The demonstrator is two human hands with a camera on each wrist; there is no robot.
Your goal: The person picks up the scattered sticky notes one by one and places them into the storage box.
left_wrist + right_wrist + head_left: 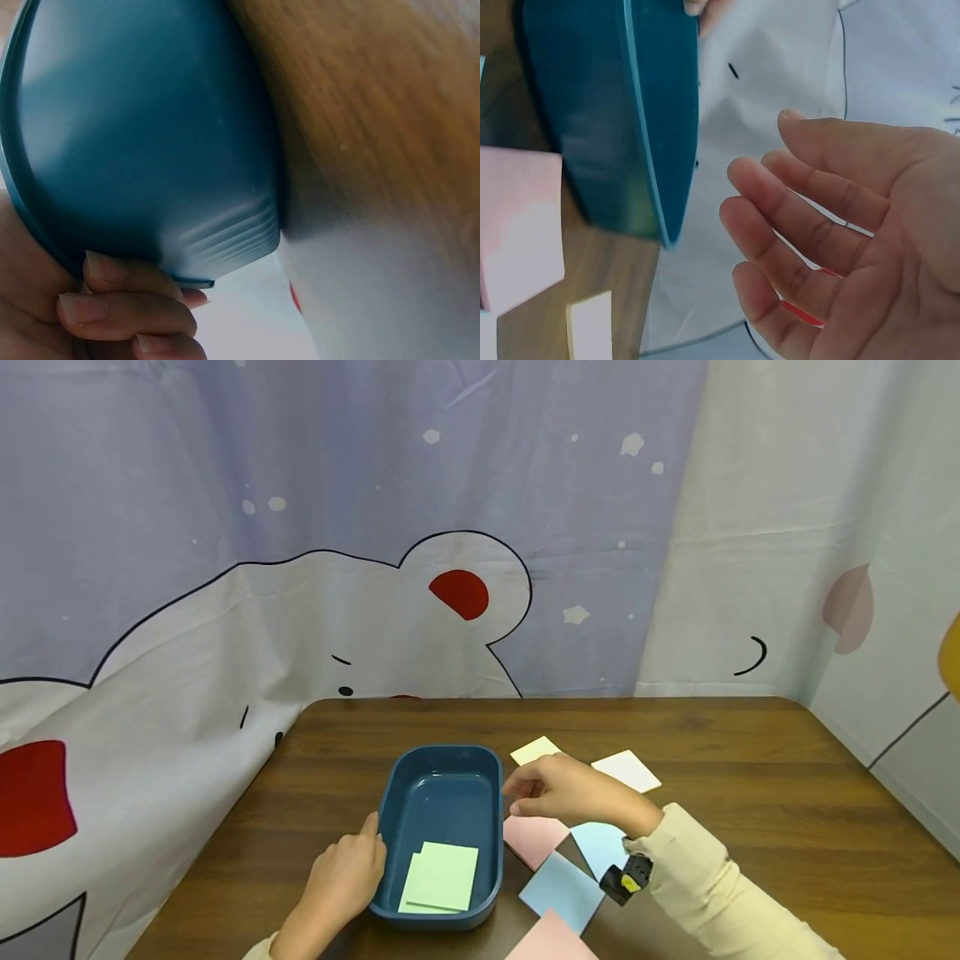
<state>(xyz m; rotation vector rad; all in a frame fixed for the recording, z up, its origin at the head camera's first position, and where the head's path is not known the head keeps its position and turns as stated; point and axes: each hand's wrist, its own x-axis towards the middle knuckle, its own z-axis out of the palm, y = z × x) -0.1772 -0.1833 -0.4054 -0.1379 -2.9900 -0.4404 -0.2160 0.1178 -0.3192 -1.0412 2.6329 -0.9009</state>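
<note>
My left hand [345, 868] holds the left rim of a dark blue rectangular bin [450, 793]. In the left wrist view its fingers [124, 315] are bent at the bin's edge, by the outer wall. Two pale green square paper notes [444, 872] lie overlapping on the bin's floor, at the near end. Just past the bin's right rim hovers my right hand [573, 789], its fingers loosely curved and nothing in them. The right wrist view shows its palm and fingers [795, 202] bare, apart from the bin wall.
Right of the bin lie a pink paper piece [536, 839], a light blue rounded piece [598, 845], a blue square [562, 893] and a pink square [551, 939]. Farther back are a yellow note [534, 750] and a white note [628, 770]. A printed curtain [585, 527] hangs behind the wooden table [750, 793].
</note>
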